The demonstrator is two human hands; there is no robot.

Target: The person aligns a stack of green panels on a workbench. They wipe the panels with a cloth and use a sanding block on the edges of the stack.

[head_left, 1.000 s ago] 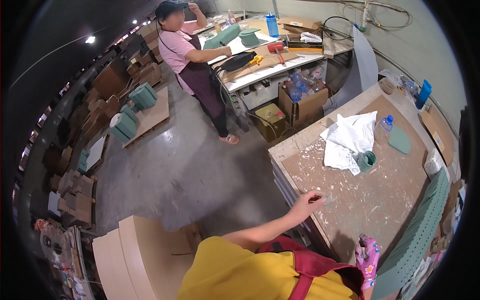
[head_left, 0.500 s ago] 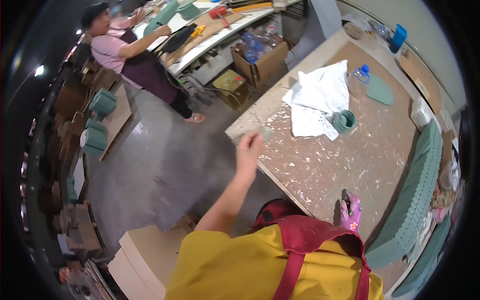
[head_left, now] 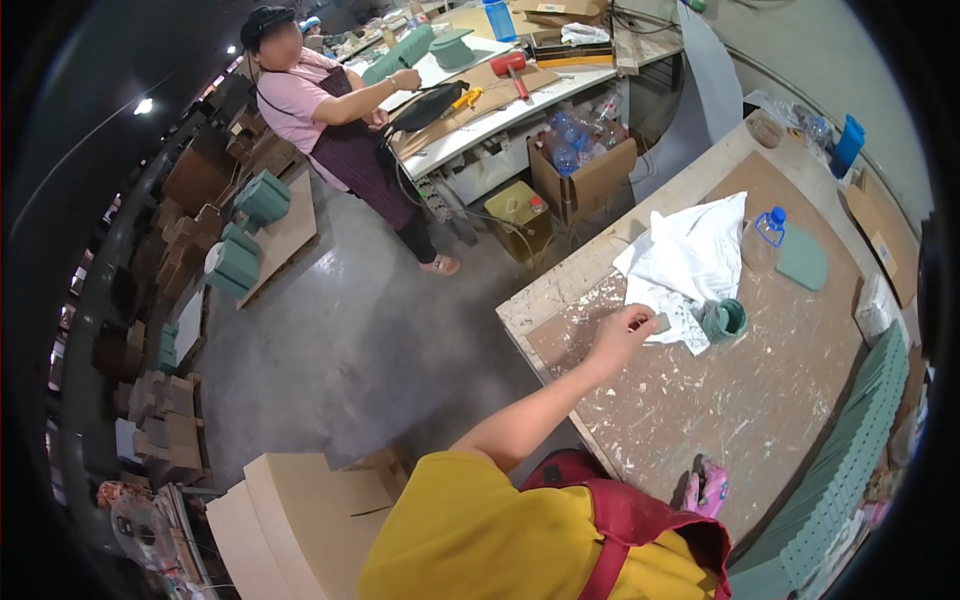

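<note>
The left hand (head_left: pixel 622 338) reaches out over the paint-spattered brown surface (head_left: pixel 760 400), its fingers closed on a small grey block (head_left: pixel 661 323) held at the near edge of a crumpled white cloth (head_left: pixel 690 262). The block sits just beside the cloth's lower corner and close to a small green tape roll (head_left: pixel 724 320) that lies at the cloth's edge. The right hand (head_left: pixel 708 487), in a pink glove, rests low at the near side of the surface, well apart from the left; whether it is open or closed cannot be told, since it is partly hidden behind the red apron strap. Beyond the cloth lies a clear bottle with a blue cap (head_left: pixel 764 238), just beside a flat green rounded piece (head_left: pixel 802 259). A long green ribbed panel (head_left: pixel 850 440) runs along the right side of the surface. Across the grey floor, another person in a pink shirt and dark apron (head_left: pixel 340 120) stands at a long white bench (head_left: pixel 500 100), one hand on a black object there. Green moulded pieces (head_left: pixel 245 235) sit stacked on a low board to the left.
</note>
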